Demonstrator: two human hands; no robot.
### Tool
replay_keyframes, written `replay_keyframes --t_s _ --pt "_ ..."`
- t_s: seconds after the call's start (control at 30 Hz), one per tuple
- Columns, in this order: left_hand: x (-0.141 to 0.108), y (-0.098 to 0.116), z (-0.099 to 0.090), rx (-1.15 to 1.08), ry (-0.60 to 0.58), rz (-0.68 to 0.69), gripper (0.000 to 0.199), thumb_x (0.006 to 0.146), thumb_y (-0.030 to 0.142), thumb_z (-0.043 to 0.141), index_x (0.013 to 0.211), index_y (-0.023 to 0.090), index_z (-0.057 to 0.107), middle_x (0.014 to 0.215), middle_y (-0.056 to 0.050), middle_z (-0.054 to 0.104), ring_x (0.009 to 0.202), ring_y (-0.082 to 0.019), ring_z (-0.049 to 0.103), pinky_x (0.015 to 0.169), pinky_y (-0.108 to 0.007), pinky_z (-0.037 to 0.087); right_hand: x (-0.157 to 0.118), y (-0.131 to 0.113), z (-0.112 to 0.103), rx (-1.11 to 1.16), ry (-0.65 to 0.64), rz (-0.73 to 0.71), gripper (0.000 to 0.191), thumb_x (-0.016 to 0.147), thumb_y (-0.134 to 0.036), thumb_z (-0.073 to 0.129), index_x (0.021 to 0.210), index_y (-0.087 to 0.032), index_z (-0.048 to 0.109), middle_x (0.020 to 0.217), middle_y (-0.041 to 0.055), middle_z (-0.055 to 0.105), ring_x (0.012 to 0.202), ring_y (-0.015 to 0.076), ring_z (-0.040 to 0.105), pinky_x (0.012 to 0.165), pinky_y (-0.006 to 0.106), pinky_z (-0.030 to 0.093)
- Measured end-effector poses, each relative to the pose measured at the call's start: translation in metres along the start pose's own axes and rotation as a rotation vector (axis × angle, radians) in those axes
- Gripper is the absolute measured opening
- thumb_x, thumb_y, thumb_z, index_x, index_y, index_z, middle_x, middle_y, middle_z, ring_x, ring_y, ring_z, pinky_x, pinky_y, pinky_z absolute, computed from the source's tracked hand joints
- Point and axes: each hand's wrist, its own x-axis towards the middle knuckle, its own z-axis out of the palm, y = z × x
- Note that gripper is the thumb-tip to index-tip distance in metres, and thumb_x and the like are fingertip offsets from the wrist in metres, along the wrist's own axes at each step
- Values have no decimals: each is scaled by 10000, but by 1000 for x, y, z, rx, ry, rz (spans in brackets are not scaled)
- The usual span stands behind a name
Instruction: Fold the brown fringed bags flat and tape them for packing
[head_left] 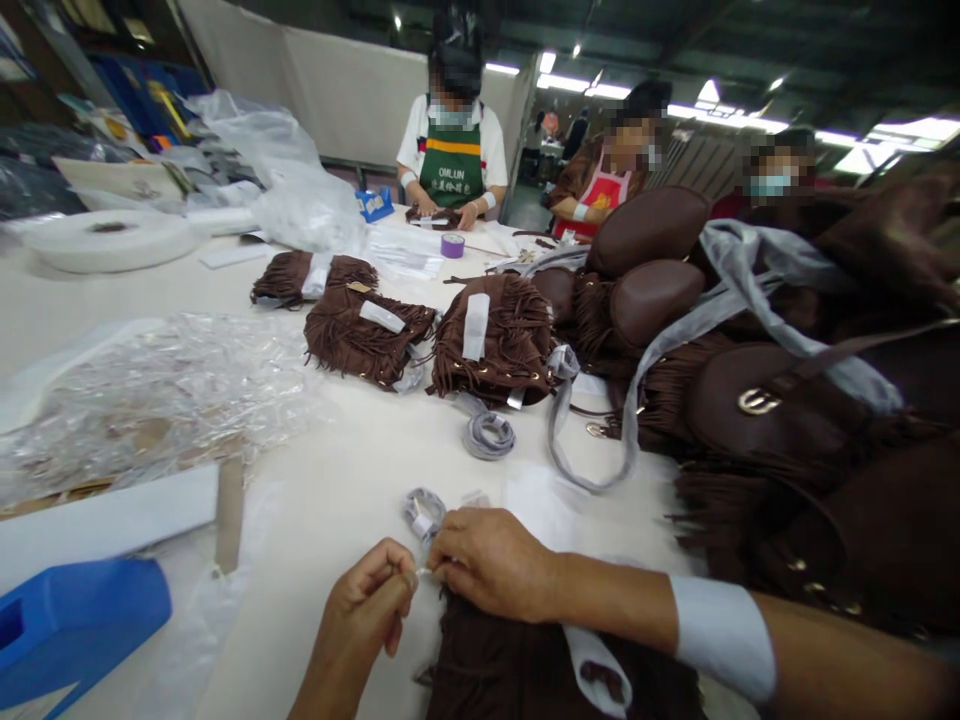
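The left hand [366, 605] and right hand [499, 563] had fingertips pinched closed, with a tiny pale strip [422, 571] held between them; what it belonged to, I could not tell. A brown bag [495, 665] lay on the tabletop [360, 460], partly under the right forearm. A grey coil [424, 512] sat just beyond the right fingertips. Farther off rested three banded bags [510, 335], beside a dark heap of bags [787, 400] on the right.
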Motion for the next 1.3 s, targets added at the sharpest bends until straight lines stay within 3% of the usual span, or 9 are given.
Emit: replay_keyframes --t_s 0.13,0.23,0.3,0.43,0.53,0.7,0.97,1.17,1.3 --pt "-1 4 5 -59 74 61 276 764 439 631 716 182 544 530 72 511 331 -14 253 375 -184 319 7 6 1 179 43 96 137 814 -167 587 890 -197 697 859 11 690 815 149 614 736 230 411" --pt "-3 0 12 -127 226 136 373 748 507 660 917 179 601 799 -11 680 361 -22 336 420 -228 408 8 9 -1 423 66 270 129 814 -206 604 865 -191 721 765 -12 682 699 120 596 652 206 402" --pt "-3 -4 17 -100 239 141 475 707 521 698 1030 187 597 912 -39 705 400 -46 424 455 -243 434 8 10 -2 620 64 360 136 808 -240 621 857 -170 726 696 -23 660 636 105 566 605 193 391" --pt "0 -6 24 125 110 40 458 694 537 705 969 179 631 487 57 555 439 -108 477 479 -220 374 8 9 -2 860 52 440 160 766 -276 664 818 -140 732 659 -30 638 595 90 527 584 191 388" --pt "2 -3 26 169 124 32 423 695 587 671 807 181 642 432 62 495 436 -108 447 473 -217 329 9 9 -2 884 64 415 151 755 -251 661 826 -144 739 671 -26 653 606 97 546 606 198 411" --pt "2 -5 23 199 141 11 445 708 618 657 800 183 662 416 63 480 448 -117 449 504 -225 329 7 9 -8 721 105 323 123 791 -201 620 825 -155 728 713 -12 679 638 109 595 607 191 421" --pt "-10 -2 23 32 249 48 415 725 555 699 927 193 695 481 69 488 535 -118 474 565 -220 355 4 2 -23 56 91 141 111 839 -190 576 888 -183 676 853 18 669 745 131 587 664 216 380" --pt "-5 -2 21 -249 -31 -29 356 701 494 730 726 153 629 624 14 614 411 -53 383 489 -235 395 5 17 -23 -18 -37 123 143 890 -196 540 959 -199 666 933 19 687 849 154 623 736 228 405" --pt "1 -12 17 -320 -53 -56 382 669 486 758 684 143 593 678 -2 650 363 -26 394 441 -218 389 -5 28 -19 -82 -47 227 242 882 -196 567 1115 -200 627 1067 49 655 970 183 621 823 258 431"
